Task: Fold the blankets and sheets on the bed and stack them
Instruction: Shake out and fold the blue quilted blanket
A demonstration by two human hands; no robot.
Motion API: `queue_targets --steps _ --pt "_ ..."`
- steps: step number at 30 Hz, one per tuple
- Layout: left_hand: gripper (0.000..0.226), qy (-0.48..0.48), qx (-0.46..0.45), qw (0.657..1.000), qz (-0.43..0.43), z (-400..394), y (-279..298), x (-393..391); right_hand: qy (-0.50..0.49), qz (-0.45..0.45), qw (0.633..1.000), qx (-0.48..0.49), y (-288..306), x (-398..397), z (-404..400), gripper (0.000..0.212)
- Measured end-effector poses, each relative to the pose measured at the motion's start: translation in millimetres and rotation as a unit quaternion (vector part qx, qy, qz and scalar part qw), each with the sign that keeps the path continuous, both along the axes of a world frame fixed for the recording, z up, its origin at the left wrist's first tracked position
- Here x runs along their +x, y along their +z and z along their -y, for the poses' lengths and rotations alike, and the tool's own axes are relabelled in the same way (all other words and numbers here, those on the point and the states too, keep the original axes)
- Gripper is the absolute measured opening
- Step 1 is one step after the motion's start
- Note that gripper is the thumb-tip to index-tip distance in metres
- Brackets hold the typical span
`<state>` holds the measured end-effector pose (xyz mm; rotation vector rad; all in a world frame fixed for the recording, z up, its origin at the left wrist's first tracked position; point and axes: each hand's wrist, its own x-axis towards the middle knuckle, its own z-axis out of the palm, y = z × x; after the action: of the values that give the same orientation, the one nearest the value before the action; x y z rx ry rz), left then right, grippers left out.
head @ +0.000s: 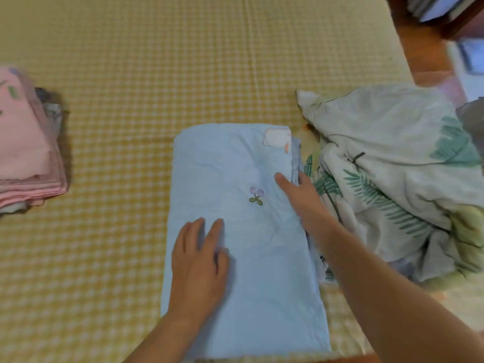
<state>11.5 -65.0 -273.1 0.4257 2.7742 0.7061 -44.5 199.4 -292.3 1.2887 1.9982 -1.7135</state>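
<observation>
A: From the head view, where do we stand?

B: Our blue blanket [235,231] lies folded on the bed [157,61], long axis running away from us. Our left hand [199,265] rests flat on its near left part, fingers straight. Our right hand [301,197] grips the right edge, thumb on top, fingers tucked under the layers.

A: And where does it go?

B: Likely onto the pink stack [28,153], well apart to our left; the left hand is nearer that side. The leaf-print sheet [392,166] is still crumpled just beside our right hand
</observation>
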Motion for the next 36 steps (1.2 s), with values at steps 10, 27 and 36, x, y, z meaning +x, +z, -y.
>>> queue_targets --steps 10,27,36 --pt "0.064 -0.084 -0.178 0.980 0.033 -20 -36 8 0.200 0.132 0.941 0.237 -16 -23 -23 0.053" --pt "0.074 0.236 0.104 0.927 0.273 35 -29 17 0.234 -0.031 0.926 0.294 -44 9 1 0.088" --pt "0.054 0.314 0.278 0.713 0.561 92 6 33 0.009 0.013 0.999 0.034 -49 92 17 0.085"
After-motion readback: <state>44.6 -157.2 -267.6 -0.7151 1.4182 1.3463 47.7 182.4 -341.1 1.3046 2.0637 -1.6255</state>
